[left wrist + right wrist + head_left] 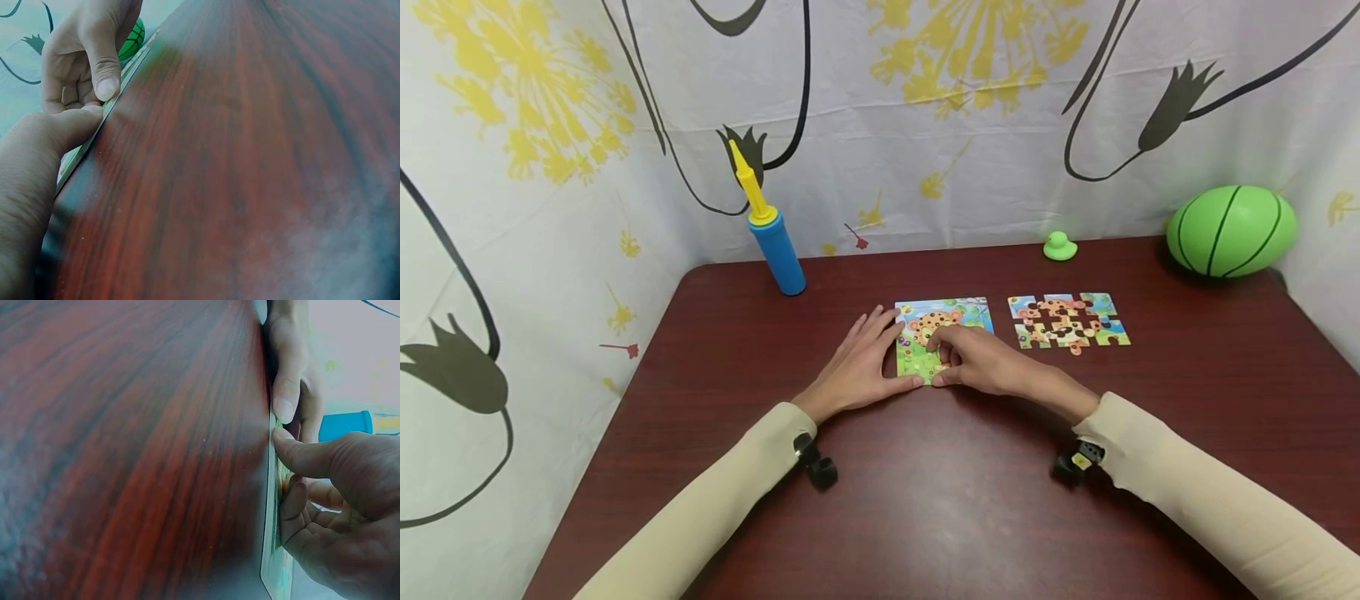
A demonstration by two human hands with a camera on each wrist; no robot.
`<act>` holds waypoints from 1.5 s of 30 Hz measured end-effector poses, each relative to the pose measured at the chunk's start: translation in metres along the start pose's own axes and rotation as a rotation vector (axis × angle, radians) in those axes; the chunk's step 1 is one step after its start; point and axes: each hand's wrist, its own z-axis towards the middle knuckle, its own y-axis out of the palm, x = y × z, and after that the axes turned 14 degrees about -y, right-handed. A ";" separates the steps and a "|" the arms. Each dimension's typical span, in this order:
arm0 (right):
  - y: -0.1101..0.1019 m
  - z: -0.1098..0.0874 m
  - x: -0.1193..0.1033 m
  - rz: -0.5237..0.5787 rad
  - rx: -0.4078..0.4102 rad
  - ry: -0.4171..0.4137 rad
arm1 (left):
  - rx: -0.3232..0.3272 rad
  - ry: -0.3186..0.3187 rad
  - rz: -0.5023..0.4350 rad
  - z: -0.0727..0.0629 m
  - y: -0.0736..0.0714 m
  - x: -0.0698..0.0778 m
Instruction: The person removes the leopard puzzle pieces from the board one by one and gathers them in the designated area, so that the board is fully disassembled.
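Note:
A square jigsaw board (pixel 910 360) with a spotted cartoon animal lies flat on the table. My left hand (pixel 868 360) rests along its left side, fingers straight, thumb at the front edge. Over the board's lower right, my right hand (pixel 981 358) has its fingers curled down onto the picture. In the right wrist view, the right thumb (pixel 306 453) presses at the board's front edge beside the other thumb (pixel 285 403). I cannot tell whether a piece sits between the right fingers. A second, partly joined puzzle (pixel 1060 321) of the same animal lies to the right.
A blue hand pump (pixel 778 250) with a yellow top stands at the back left. At the back are a small green rubber duck (pixel 1058 247) and a green ball (pixel 1232 232). Patterned cloth (pixel 865 125) hangs behind the dark wooden table (pixel 910 500).

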 end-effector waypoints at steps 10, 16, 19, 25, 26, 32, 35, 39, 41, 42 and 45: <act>0.000 0.002 0.001 0.018 0.000 0.009 | 0.005 0.008 -0.011 0.000 0.001 -0.001; 0.000 0.002 0.001 0.035 0.003 0.003 | 0.003 0.003 -0.013 0.001 0.001 -0.001; -0.001 0.001 0.000 0.046 0.018 -0.026 | 0.001 0.001 -0.012 0.001 0.001 -0.001; -0.001 0.000 -0.001 0.044 0.026 -0.032 | -0.002 0.001 -0.017 0.001 0.000 0.000; -0.001 0.000 -0.001 0.045 0.028 -0.025 | -0.003 0.000 -0.017 0.001 0.000 -0.001; 0.002 0.000 -0.001 0.101 0.078 -0.015 | -0.005 -0.004 -0.025 0.001 0.001 -0.001; 0.002 -0.001 -0.001 0.119 0.111 -0.025 | -0.003 -0.003 -0.022 0.001 0.001 -0.001; 0.002 -0.001 -0.002 0.119 0.135 -0.020 | 0.001 0.002 -0.014 0.001 0.001 -0.001; 0.002 -0.001 -0.002 0.111 0.143 -0.015 | 0.001 0.003 -0.012 0.001 0.001 -0.001; 0.001 -0.001 -0.002 0.108 0.147 -0.013 | 0.001 0.002 -0.011 0.001 0.001 -0.001; 0.001 -0.002 -0.001 0.099 0.156 -0.008 | -0.002 -0.001 -0.011 0.000 0.000 -0.001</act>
